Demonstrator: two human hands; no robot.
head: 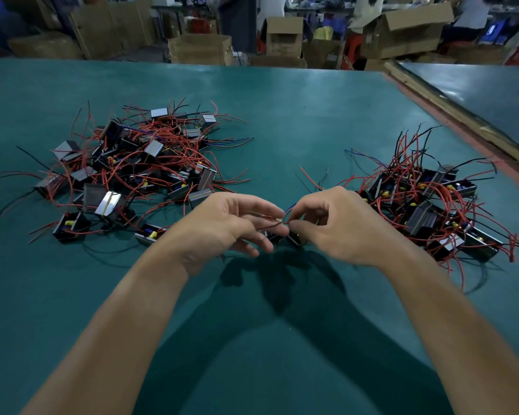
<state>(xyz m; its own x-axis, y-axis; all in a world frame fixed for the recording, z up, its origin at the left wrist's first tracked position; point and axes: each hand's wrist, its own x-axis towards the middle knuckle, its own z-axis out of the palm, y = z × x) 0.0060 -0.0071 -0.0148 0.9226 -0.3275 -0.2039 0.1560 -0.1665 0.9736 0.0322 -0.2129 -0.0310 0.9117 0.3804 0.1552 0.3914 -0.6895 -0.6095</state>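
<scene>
over green felt, hands (282,226) pinching thin red wires (271,226)

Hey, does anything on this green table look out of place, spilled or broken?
Nothing looks broken or spilled. The left heap and the right heap of black modules with red and black leads are tangled jumbles on the green table. The left hand and the right hand pinch thin wires between them.
</scene>
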